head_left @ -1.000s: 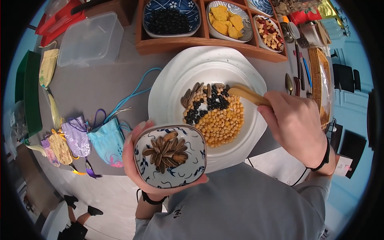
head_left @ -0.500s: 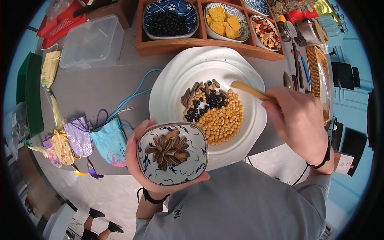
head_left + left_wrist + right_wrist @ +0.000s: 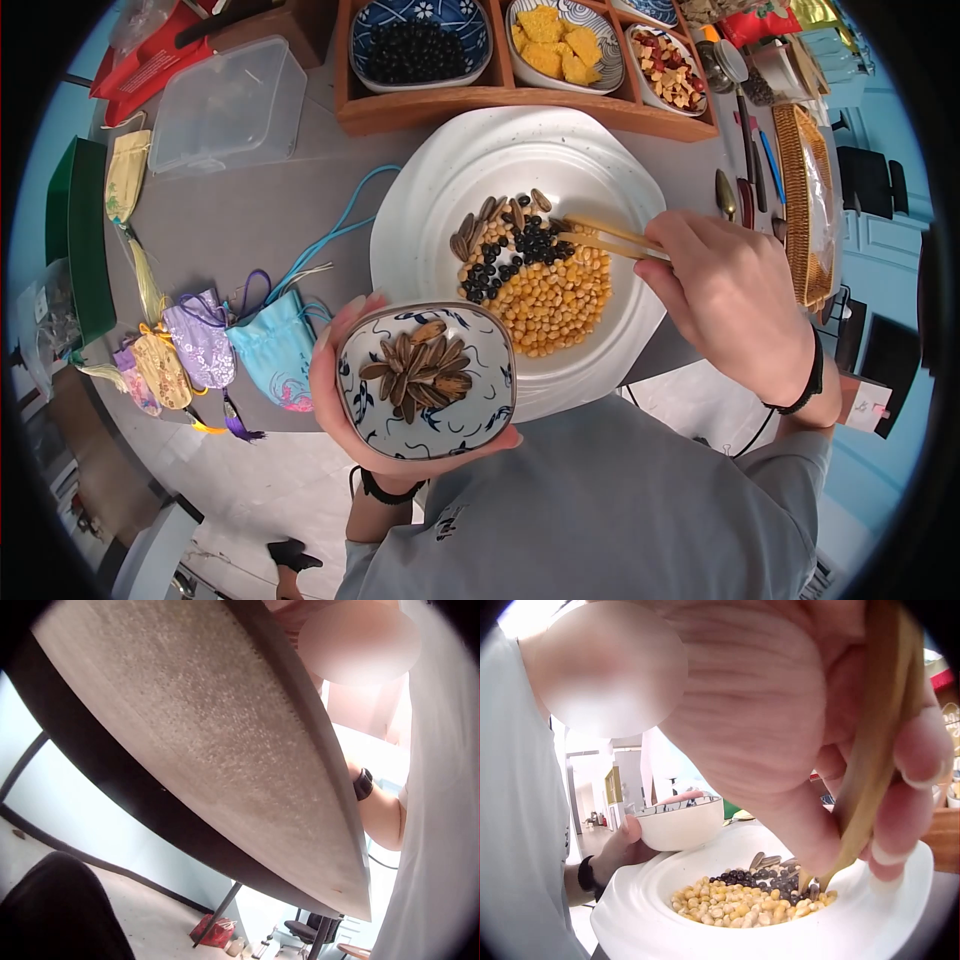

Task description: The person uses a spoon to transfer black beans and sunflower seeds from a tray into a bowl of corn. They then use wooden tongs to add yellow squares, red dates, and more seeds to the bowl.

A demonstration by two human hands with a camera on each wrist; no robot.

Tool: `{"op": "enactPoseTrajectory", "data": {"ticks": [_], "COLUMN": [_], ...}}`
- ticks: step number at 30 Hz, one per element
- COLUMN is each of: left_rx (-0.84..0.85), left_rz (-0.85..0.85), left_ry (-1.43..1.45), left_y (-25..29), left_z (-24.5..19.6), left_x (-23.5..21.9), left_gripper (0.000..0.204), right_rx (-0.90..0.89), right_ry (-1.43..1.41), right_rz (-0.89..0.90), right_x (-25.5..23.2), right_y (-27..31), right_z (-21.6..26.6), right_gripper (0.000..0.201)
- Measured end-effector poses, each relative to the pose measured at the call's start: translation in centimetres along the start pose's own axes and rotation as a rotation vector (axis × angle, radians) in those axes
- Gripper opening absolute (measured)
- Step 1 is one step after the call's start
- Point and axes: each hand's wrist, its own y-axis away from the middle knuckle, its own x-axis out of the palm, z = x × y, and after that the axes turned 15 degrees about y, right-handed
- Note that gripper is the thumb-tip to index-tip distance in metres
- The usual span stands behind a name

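Observation:
My left hand [image 3: 328, 390] holds a small blue-patterned bowl [image 3: 470, 425] from below and the side. Striped sunflower seeds [image 3: 415, 372] lie heaped inside it. The right hand [image 3: 735, 295] pinches wooden tongs [image 3: 612, 232], whose two arms stand slightly apart. Their tips are down among the black beans [image 3: 535, 240] at the right side of a large white dish [image 3: 420, 190]. Yellow corn kernels [image 3: 560, 300] cover the front of that dish. A few sunflower seeds [image 3: 462, 240] lie along its back left. In the right wrist view, a dark seed shows beside the tong tips.
A wooden divided tray [image 3: 430, 112] behind the dish holds bowls of black beans, yellow chunks and mixed dried bits. Left are a clear plastic box [image 3: 230, 105] and several drawstring pouches [image 3: 270, 350]. Spoons and pens lie right, near a wicker basket [image 3: 800, 200].
The tongs first drew back to the right, then came down leftward, and both arms now show apart at the beans. The left hand and its bowl stay nearly still.

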Motion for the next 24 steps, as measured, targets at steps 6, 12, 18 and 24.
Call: {"op": "enactPoseTrajectory", "data": {"ticks": [6, 12, 18, 24], "left_rx": [0.008, 0.004, -0.085, -0.035], "left_rz": [-0.043, -0.052, -0.18, -0.093], "left_ry": [0.004, 0.026, 0.053, -0.072], "left_y": [0.3, 0.3, 1.3, 0.9], "left_z": [0.2, 0.2, 0.6, 0.4], "left_x": [0.2, 0.3, 0.8, 0.1], "left_gripper": [0.152, 0.151, 0.151, 0.151], "right_rx": [-0.01, 0.06, -0.134, -0.047], "right_ry": [0.023, -0.06, -0.492, -0.334], "right_rz": [-0.005, -0.095, -0.209, -0.198], "right_x": [-0.1, -1.2, -2.6, -2.2], "right_y": [0.0, 0.3, 0.4, 0.0], "right_z": [0.1, -0.6, 1.3, 1.2], "right_gripper": [0.02, 0.02, 0.026, 0.028]}}
